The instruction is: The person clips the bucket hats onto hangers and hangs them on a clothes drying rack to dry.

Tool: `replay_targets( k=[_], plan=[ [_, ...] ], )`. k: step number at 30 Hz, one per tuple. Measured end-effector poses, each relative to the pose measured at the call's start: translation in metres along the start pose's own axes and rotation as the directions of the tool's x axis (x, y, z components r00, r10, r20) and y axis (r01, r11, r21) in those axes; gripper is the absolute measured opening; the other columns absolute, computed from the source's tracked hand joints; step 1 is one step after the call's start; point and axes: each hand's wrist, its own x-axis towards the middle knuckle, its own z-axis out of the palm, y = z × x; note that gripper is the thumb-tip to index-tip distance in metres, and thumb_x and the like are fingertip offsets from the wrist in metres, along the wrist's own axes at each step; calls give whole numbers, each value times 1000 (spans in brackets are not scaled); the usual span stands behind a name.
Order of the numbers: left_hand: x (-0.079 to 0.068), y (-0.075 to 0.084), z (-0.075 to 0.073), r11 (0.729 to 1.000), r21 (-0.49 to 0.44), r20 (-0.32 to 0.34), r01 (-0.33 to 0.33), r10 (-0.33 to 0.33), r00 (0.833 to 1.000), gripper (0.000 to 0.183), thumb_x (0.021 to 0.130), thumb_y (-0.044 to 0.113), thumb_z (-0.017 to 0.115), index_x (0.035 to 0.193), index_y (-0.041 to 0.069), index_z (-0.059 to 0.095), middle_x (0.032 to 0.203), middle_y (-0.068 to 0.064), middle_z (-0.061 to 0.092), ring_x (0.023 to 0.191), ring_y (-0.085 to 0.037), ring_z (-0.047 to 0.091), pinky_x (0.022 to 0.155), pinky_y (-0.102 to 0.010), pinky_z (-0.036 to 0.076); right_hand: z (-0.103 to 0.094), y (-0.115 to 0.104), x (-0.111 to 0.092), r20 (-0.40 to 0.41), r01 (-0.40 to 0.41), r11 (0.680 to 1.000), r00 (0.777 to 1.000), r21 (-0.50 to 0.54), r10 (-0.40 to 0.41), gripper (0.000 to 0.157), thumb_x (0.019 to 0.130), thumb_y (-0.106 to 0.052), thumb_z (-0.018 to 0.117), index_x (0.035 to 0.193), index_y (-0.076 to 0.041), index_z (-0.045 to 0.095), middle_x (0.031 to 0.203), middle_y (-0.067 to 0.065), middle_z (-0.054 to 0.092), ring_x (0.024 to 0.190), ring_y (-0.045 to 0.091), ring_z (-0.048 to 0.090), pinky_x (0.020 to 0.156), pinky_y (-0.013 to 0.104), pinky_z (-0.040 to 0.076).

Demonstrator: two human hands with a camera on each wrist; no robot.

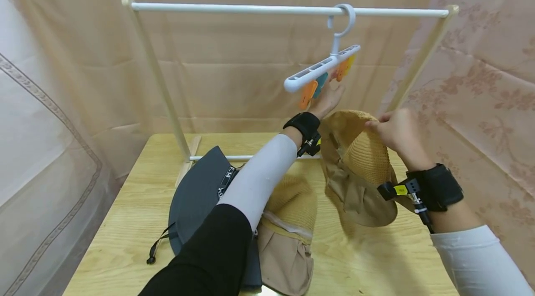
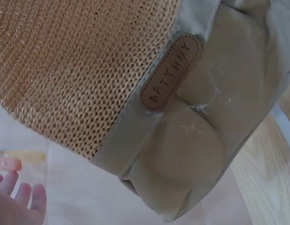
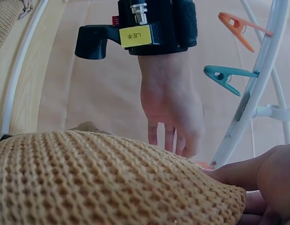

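My right hand (image 1: pixel 403 135) pinches the rim of a tan knit crown on a bucket hat (image 1: pixel 369 156), whose khaki cloth brim hangs down. A brown label (image 2: pixel 171 72) reading "AATYHNY" shows on this hat in the left wrist view. My left hand (image 1: pixel 329 100) reaches up under the white clip hanger (image 1: pixel 311 73), fingertips right at an orange clip (image 1: pixel 341 70). In the left wrist view the fingers (image 2: pixel 38 199) lie just below that clip; its grip is hidden. A teal clip (image 1: pixel 320 84), another orange clip (image 1: pixel 308 95) and a yellow clip (image 1: pixel 350 64) hang along the bar.
The hanger hooks over a white rail (image 1: pixel 234 8) on a wooden-sided stand. On the wooden table (image 1: pixel 125 221) lie a dark grey brimmed hat (image 1: pixel 192 198) with a cord and a second tan hat (image 1: pixel 288 221), partly behind my left arm. Beige curtains hang behind.
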Motion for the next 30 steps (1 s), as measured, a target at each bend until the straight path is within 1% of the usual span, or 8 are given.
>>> replay_targets(
  k=[3, 5, 9, 14, 17, 19, 24, 30],
  plan=[
    [-1, 2, -1, 999, 17, 12, 42, -42, 999, 49, 97, 13, 57, 144, 8, 44, 145, -8, 51, 136, -20, 45, 109, -24, 37, -1, 0, 1, -2, -8, 1000, 1000, -10, 8, 34, 93, -25, 64, 84, 6, 74, 55, -1, 53, 54, 17, 42, 50, 30, 32],
    [-3, 3, -2, 996, 65, -1, 62, -62, 998, 49, 97, 17, 60, 143, 11, 46, 142, -5, 54, 133, -18, 48, 106, -23, 40, -1, 0, 1, -3, -13, 1000, 1000, -19, 13, 37, 93, -27, 64, 69, 0, 71, 51, -3, 47, 51, 16, 38, 48, 29, 30],
    [-9, 7, -2, 978, 189, -30, 88, -84, 996, 43, 96, 21, 61, 137, 12, 51, 136, -2, 58, 125, -15, 54, 100, -22, 44, -2, 2, 2, 8, -20, 1000, 1000, -21, 20, 49, 94, -28, 63, 49, -13, 49, 45, -6, 27, 45, 12, 27, 46, 27, 24],
    [-19, 14, 1, 945, 312, -19, 95, -94, 995, 33, 96, 22, 60, 128, 13, 58, 126, -1, 62, 115, -12, 58, 92, -22, 46, -1, 4, 3, 7, -26, 1000, 1000, -6, 26, 50, 93, -28, 63, 47, -16, 49, 43, -8, 29, 43, 10, 27, 45, 27, 24],
    [-23, 18, 3, 947, 312, -3, 71, -74, 997, 29, 95, 23, 61, 123, 14, 60, 122, 0, 62, 112, -12, 58, 91, -19, 44, 1, 5, 5, 8, -35, 999, 999, 10, 35, 51, 93, -28, 63, 47, -15, 47, 42, -8, 29, 42, 10, 26, 44, 27, 24],
    [-26, 19, 5, 954, 296, 13, 51, -57, 998, 28, 95, 24, 61, 121, 15, 62, 121, 1, 63, 112, -12, 58, 91, -17, 43, 1, 5, 6, 0, -43, 999, 999, 18, 43, 45, 93, -28, 63, 52, -10, 58, 44, -8, 35, 45, 12, 31, 45, 27, 27],
    [-32, 28, 9, 939, 344, 65, -22, 0, 998, 28, 94, 24, 62, 121, 16, 62, 122, 3, 62, 113, -8, 57, 93, -14, 42, 1, 5, 8, -25, -62, 998, 998, 19, 63, 36, 92, -28, 64, 83, 5, 75, 50, -7, 50, 52, 15, 41, 46, 29, 32],
    [-34, 39, 11, 909, 408, 90, -86, 54, 994, 28, 94, 26, 62, 121, 18, 62, 125, 6, 61, 116, -6, 56, 93, -13, 41, -1, 4, 9, -43, -72, 996, 996, 48, 74, 40, 93, -27, 64, 63, -1, 70, 42, -9, 42, 44, 13, 36, 43, 29, 29]
  ],
)
